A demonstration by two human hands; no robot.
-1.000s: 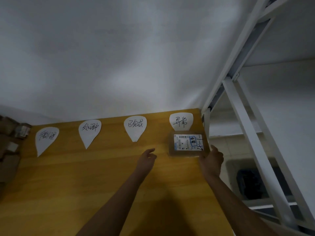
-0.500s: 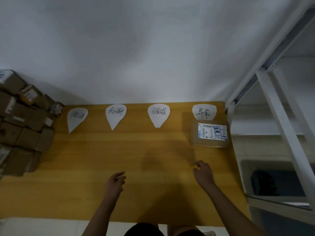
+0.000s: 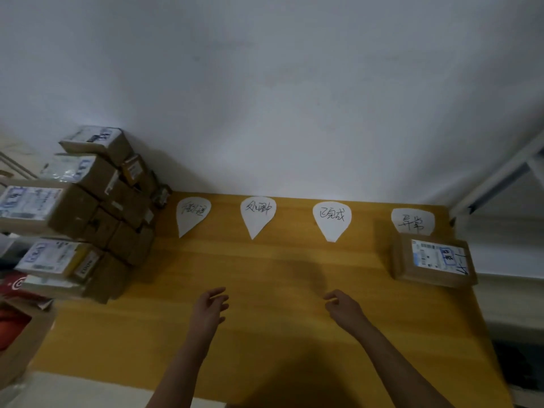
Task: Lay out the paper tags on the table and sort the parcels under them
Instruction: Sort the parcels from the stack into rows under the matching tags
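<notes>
— What do the hands hold?
— Nothing. The left hand (image 3: 210, 307) and the right hand (image 3: 343, 309) hang over the table (image 3: 265, 269) at lower centre, fingers loosely curled, touching no parcel.
— Where are the parcels?
— One parcel (image 3: 432, 263) lies at the right edge, just below the rightmost tag (image 3: 412, 222) of four paper tags (image 3: 258, 214), hiding its tip. The others are in a pile (image 3: 88, 207) at the left.
— Any containers?
— An open carton (image 3: 29, 343) in the lower left corner, with something red inside that is too dim to identify.
</notes>
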